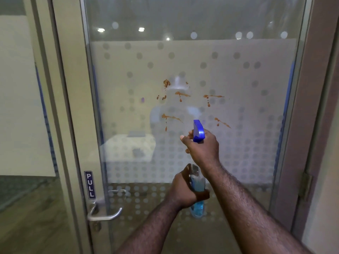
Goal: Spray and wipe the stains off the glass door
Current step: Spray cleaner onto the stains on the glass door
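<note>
Glass door [238, 99]: glossy pane carrying reflections, with a matt frosted film punched with clear dots across the middle; brown stains [180, 96] look wet and smeared on it. Door frame [73, 107] smooth, painted-looking and matt; lever handle [104, 214] brushed metal with a soft sheen. Spray bottle [197, 182]: clear plastic body with blue liquid, glossy blue plastic trigger head.

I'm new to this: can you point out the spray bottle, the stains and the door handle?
spray bottle [198, 132]: head view, blue nozzle head.
stains [180, 94]: head view, an upper brown streak.
door handle [104, 215]: head view, metal lever.
</note>
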A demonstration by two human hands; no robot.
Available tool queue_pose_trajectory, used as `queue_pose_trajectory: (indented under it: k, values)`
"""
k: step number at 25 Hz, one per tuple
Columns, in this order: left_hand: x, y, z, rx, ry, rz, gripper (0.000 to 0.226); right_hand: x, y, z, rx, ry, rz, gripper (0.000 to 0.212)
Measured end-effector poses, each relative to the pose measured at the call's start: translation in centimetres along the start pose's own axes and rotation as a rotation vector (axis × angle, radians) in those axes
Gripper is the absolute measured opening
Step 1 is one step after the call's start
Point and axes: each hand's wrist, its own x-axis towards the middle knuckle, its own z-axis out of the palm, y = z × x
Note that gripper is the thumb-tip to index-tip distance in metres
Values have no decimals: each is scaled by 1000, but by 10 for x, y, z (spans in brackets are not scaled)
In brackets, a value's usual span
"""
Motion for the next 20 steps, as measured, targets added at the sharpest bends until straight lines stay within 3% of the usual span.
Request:
queue_pose_trajectory:
  k: [3,8,12,16,20]
  values:
    - [-23,-18,-9,-7,14,-37,69,-26,7,16,-3,-26,-10,26]
    - [-84,-64,-44,16,92,-150,99,-84,22,57,33,-163,17,21]
    - [-133,-95,-69,13,192,-230,97,-132,30,93,68,-228,42,21]
    - [-186,-113,-88,9,337,-278,79,-173,27,125,126,-388,85,19]
    - [-238,-122,-105,20,526,-385,81,-216,21,154,231,-551,110,17]
